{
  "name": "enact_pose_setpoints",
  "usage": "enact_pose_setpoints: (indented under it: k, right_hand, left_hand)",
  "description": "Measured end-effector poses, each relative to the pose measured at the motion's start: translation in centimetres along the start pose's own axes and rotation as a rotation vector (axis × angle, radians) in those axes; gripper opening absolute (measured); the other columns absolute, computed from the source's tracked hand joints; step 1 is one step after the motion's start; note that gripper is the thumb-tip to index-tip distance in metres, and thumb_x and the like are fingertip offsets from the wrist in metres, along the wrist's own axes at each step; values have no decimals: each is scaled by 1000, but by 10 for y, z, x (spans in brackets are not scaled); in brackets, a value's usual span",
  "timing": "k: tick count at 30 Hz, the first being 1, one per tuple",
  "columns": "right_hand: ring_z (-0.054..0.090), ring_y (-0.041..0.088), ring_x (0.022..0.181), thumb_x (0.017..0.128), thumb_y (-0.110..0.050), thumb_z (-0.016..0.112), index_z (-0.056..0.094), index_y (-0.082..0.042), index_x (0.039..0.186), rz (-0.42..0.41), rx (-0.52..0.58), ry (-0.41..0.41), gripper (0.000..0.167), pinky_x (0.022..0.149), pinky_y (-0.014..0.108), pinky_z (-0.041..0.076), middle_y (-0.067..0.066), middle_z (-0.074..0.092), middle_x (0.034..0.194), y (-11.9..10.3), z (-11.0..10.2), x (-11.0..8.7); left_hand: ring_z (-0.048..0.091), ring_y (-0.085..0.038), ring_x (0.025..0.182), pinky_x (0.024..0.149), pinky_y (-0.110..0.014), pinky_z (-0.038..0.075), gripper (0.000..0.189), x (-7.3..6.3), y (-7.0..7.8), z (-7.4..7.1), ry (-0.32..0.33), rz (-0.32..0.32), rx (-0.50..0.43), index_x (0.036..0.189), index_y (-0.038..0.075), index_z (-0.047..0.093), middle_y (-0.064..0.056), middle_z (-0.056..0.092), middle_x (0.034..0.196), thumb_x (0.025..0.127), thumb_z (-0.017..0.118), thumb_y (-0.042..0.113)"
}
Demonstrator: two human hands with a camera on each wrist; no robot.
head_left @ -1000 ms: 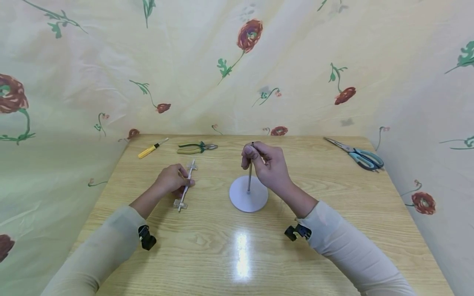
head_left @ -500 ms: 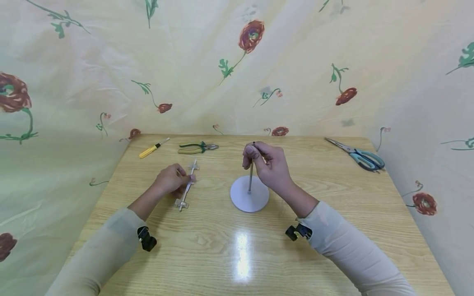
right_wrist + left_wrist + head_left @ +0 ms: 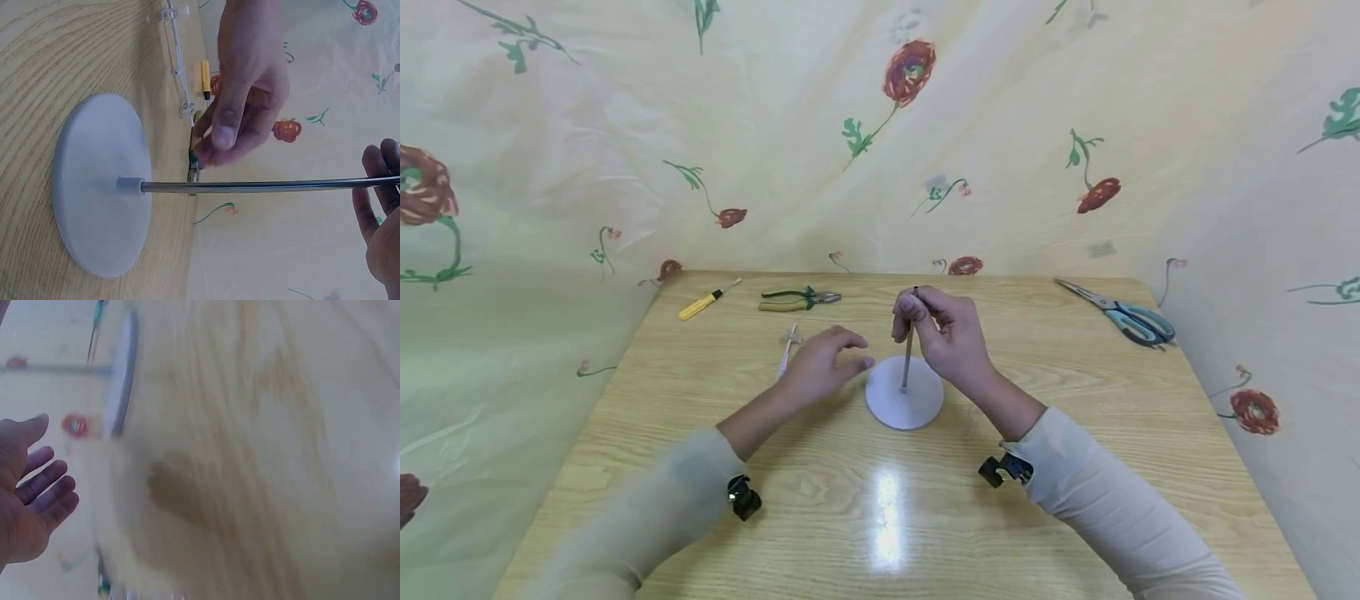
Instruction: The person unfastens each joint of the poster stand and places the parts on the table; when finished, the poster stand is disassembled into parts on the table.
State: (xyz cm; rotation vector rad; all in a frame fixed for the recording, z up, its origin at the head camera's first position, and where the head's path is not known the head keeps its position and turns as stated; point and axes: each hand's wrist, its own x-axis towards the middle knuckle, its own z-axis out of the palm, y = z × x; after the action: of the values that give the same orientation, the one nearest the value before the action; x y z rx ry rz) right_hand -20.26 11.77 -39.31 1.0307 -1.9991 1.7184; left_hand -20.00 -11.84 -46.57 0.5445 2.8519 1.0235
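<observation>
Round-based stand (image 3: pixel 904 407) upright on wood-grain table (image 3: pixel 820 550); flowered sheeting (image 3: pixel 797 150) behind.

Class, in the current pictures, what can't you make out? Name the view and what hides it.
Head: the near end of the white rod, behind the left hand.
Left wrist: the top of the metal pole, cut off by the left edge; the scissors, blurred and cut off by the top edge.
Right wrist: part of the pliers, behind the left hand.

The base (image 3: pixel 87 219) is white, the rod (image 3: pixel 269 185) silvery, the backdrop (image 3: pixel 790 117) red-flowered cream.
</observation>
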Motion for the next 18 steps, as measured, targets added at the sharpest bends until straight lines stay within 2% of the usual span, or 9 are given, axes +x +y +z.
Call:
enact_pose_setpoints:
  k: [4, 8, 13, 18]
  right_hand:
    - [71, 22, 63, 109, 10, 57, 69, 5, 92, -3, -10, 3, 22, 69, 25, 64, 14, 74, 73, 0, 0, 0]
    - [71, 20, 64, 109, 10, 57, 69, 5, 92, -5, -17, 3, 22, 71, 24, 64, 14, 74, 73, 1, 0, 0]
    - [72, 19, 64, 110, 8, 56, 69, 5, 92, 2, -11, -2, 22, 71, 24, 64, 13, 74, 73, 0, -1, 0]
    - [71, 20, 64, 110, 8, 56, 69, 4, 92, 10, -4, -5, 23, 70, 25, 64, 13, 74, 73, 0, -1, 0]
  left_hand:
    - [66, -35, 141, 120, -53, 53, 53, 6, 14, 25, -85, 67, -32, 144, 10, 70, -12, 70, 149, 101, 82, 39]
    - [62, -35, 147, 123, -52, 51, 67, 9, 19, 44, -153, 108, 2, 152, 7, 65, -14, 65, 157, 97, 86, 41]
    - [56, -35, 155, 128, -50, 46, 80, 6, 21, 53, -198, 146, 29, 161, 5, 56, -14, 57, 167, 96, 88, 41]
    - [55, -37, 155, 127, -48, 48, 82, 4, 20, 55, -213, 207, 121, 162, 0, 53, -16, 52, 170, 98, 85, 41]
